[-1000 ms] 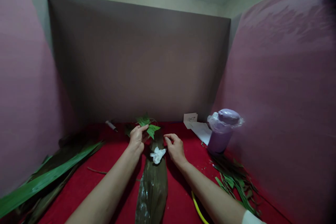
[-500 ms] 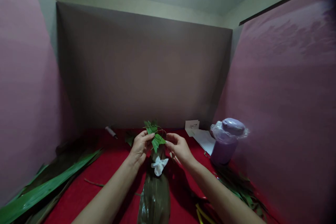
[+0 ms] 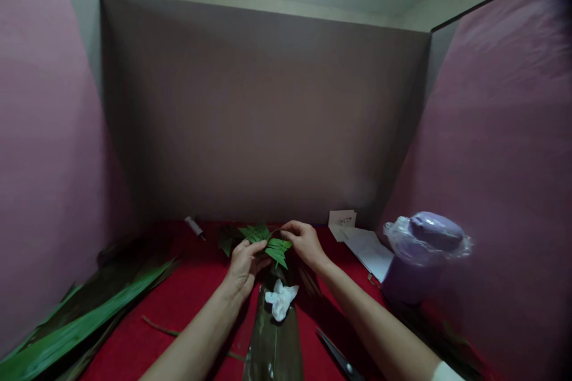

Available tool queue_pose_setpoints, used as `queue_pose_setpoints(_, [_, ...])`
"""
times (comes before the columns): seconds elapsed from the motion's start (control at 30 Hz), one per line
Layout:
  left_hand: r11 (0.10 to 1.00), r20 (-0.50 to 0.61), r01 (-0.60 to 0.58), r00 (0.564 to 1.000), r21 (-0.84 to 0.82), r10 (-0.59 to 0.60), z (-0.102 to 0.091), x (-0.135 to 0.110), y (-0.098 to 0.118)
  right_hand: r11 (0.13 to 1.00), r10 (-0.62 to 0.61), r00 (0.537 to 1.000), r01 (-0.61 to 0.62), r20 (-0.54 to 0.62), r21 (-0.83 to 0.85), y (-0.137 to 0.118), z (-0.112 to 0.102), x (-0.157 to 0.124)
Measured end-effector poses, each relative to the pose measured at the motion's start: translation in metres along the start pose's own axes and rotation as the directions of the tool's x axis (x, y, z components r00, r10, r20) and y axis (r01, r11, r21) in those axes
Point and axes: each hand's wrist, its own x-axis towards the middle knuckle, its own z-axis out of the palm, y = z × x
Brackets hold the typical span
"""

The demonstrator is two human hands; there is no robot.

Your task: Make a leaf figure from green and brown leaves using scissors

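The leafy sprig (image 3: 268, 243) is hanging between both hands, light, limp, probably easily torn; its thin stem looks the safest hold. The left hand (image 3: 245, 259) is pinching the leaves, the right hand (image 3: 304, 241) nipping the stem end. Just below them a white wad (image 3: 281, 300) is lying on a dark leaf (image 3: 273, 342); scissors (image 3: 337, 356) and a purple jar (image 3: 422, 253) are sitting rightward.

Walled on three sides, roomiest at left.
Clear passage over bare red cloth (image 3: 187, 292) between long green leaves (image 3: 75, 321) at far left and left hand (image 3: 245, 265). Centre blocked by that hand and right hand (image 3: 304, 243) pinching green sprig (image 3: 268, 241) above dark leaf (image 3: 272, 351) with white wad (image 3: 280, 300). Right side crowded: scissors (image 3: 337, 354), papers (image 3: 370, 250), wrapped purple jar (image 3: 420, 256) beside pink side panel (image 3: 504, 161).
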Motion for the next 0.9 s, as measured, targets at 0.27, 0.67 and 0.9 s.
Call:
queue_pose_setpoints(0.27, [0.999, -0.114, -0.003, 0.993, -0.037, -0.001, -0.004, 0.011, -0.006, 0.957, -0.146, 0.983, 0.169, 0.111, -0.234, 0.007, 0.005, 0.033])
queue_pose_setpoints(0.67, [0.998, -0.214, 0.046, 0.976, 0.032, -0.038, -0.006, 0.014, -0.013, 0.889, -0.054, 0.976, 0.143, 0.212, -0.434, 0.049, 0.016, 0.053])
queue_pose_setpoints(0.9, [0.987, -0.241, 0.126, 0.965, 0.097, -0.099, -0.006, 0.013, -0.015, 0.895, -0.055, 0.974, 0.146, 0.221, -0.421, 0.054, 0.028, 0.059])
